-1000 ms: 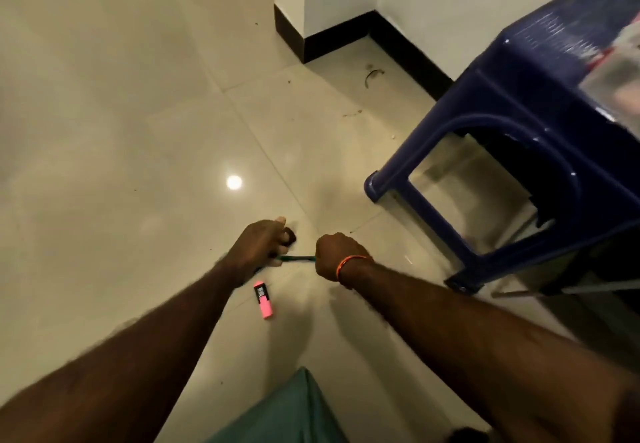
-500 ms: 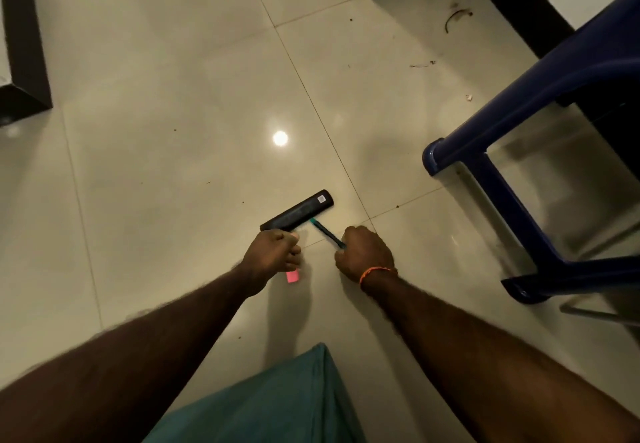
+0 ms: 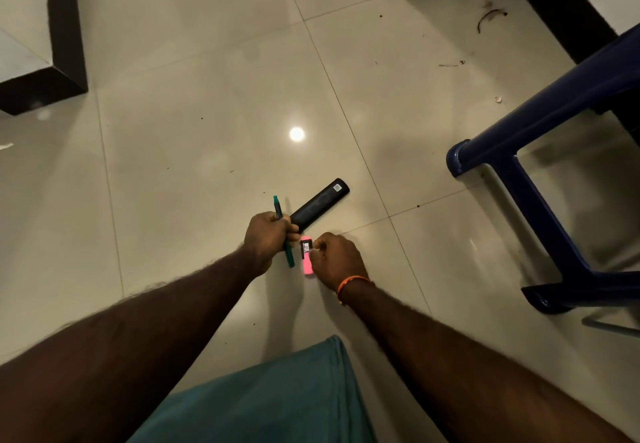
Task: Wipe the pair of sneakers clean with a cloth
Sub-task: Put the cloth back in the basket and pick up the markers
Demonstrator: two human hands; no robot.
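Note:
No sneakers and no cloth are in view. My left hand (image 3: 266, 240) grips a green pen (image 3: 278, 207) that sticks out above and below the fist. My right hand (image 3: 337, 258), with an orange band on the wrist, pinches a pink highlighter (image 3: 307, 262) lying on the tiled floor. A black remote-like bar (image 3: 322, 202) lies on the floor just beyond both hands, its near end behind my left hand.
A dark blue plastic stool (image 3: 540, 179) stands at the right. A black-edged block (image 3: 52, 72) sits at the far left, and a black skirting board (image 3: 540, 2) runs along the back right wall. My teal-clad knee (image 3: 270, 397) is at the bottom.
The green pen has passed from my right hand into my left hand. My right hand has moved onto the pink highlighter. The camera tilted down and left.

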